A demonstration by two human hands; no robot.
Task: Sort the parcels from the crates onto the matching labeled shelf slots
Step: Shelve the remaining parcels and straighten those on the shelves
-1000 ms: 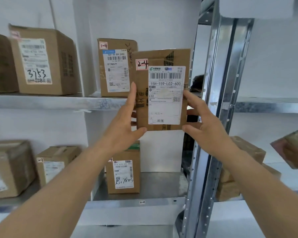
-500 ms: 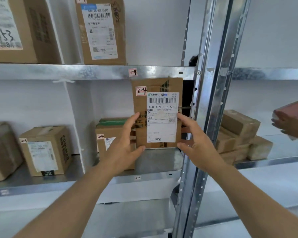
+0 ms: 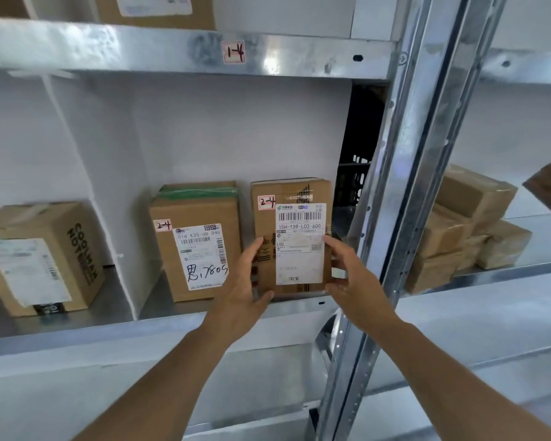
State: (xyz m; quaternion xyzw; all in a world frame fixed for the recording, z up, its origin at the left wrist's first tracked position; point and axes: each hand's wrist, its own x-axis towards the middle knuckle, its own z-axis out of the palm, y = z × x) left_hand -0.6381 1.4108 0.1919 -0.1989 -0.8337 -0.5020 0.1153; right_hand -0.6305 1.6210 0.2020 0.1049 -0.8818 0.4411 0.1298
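Both hands hold the parcel point(image 3: 291, 237) upright between them: the left hand point(image 3: 247, 288) has its fingers up the left face and its thumb hooked under the bottom corner, and the right hand point(image 3: 352, 278) presses the right edge with its thumb across the lower front. That two-sided grip is snug on the box. The parcel, tagged 2-4, stands at the front of the lower shelf point(image 3: 77, 323), just beside another box point(image 3: 198, 246) with the same 2-4 tag, under the upper rail's 1-4 tag point(image 3: 233, 52).

To finish the step well, the person should probably set the base flat on the metal, slide the box straight back level with its neighbour, keep the label facing out, and let go only once it stands without leaning. The steel post point(image 3: 395, 186) is close on the right, so knuckles need room.

Whether the base already rests on the shelf cannot be told, since the hands cover it. The slot tag on the lower rail is hidden by the left wrist. The crates are out of view.
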